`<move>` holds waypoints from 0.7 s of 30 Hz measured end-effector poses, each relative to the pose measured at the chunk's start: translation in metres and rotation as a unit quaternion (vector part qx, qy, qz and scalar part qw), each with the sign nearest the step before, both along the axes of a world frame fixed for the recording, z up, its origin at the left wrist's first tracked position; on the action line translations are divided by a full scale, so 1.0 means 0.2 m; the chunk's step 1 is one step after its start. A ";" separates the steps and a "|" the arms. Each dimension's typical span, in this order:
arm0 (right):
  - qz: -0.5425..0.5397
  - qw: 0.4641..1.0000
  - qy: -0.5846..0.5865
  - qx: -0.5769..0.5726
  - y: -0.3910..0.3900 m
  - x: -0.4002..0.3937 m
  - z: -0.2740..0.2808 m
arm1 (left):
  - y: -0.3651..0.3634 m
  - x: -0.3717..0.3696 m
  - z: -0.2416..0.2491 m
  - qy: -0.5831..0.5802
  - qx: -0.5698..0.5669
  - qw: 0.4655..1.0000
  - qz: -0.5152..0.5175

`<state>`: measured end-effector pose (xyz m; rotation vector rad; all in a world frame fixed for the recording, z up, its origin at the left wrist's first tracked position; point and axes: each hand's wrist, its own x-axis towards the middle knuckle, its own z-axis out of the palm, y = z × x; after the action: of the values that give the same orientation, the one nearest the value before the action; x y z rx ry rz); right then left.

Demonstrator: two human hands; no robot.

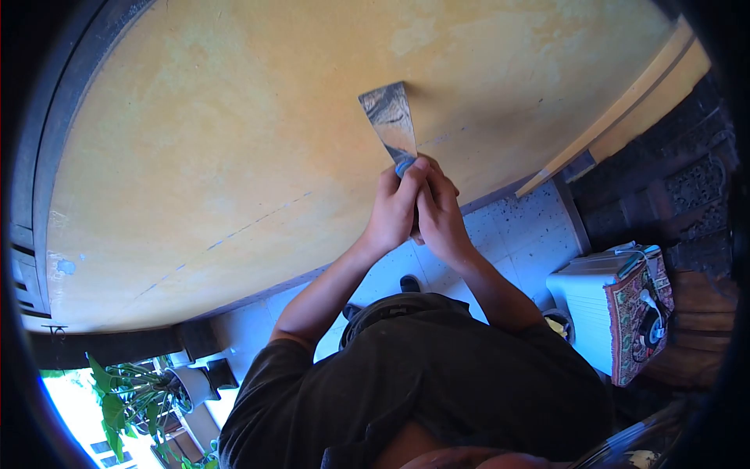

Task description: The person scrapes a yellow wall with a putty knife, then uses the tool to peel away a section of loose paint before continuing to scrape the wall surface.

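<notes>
A putty knife [391, 121] with a wide, smeared metal blade points up and away from me in the middle of the view. Its blade overlaps the yellow wall [234, 133], and a shadow falls beside the blade's edge. My left hand [396, 205] and my right hand [439, 209] are clasped together around the handle, of which only a bit of blue shows by the thumbs. On the wall, a thin broken line of pale marks runs diagonally past the hands, and lighter blotches spread above.
A white cabinet [582, 301] stands at right, with a patterned cloth [621, 328] over its side and a cable on top. Dark carved wood [691, 184] lies behind it. A potted plant [187, 387] is at lower left. Pale speckled tiles [508, 234] cover the floor.
</notes>
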<state>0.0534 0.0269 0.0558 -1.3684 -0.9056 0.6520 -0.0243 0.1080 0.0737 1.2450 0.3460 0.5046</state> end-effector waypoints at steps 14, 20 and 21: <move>-0.010 0.999 0.044 -0.005 -0.02 0.04 0.00 | -0.01 0.06 0.00 -0.004 0.014 1.000 0.003; -0.018 0.999 0.031 0.013 0.00 0.06 -0.01 | 0.00 0.09 -0.01 0.004 0.032 0.999 0.004; -0.019 0.999 0.035 0.002 0.00 0.07 0.07 | 0.01 0.10 0.04 -0.002 0.038 0.999 0.001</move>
<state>0.0668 0.0276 0.0697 -1.3481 -0.8238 0.6641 -0.0040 0.1110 0.0808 1.3178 0.3276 0.5269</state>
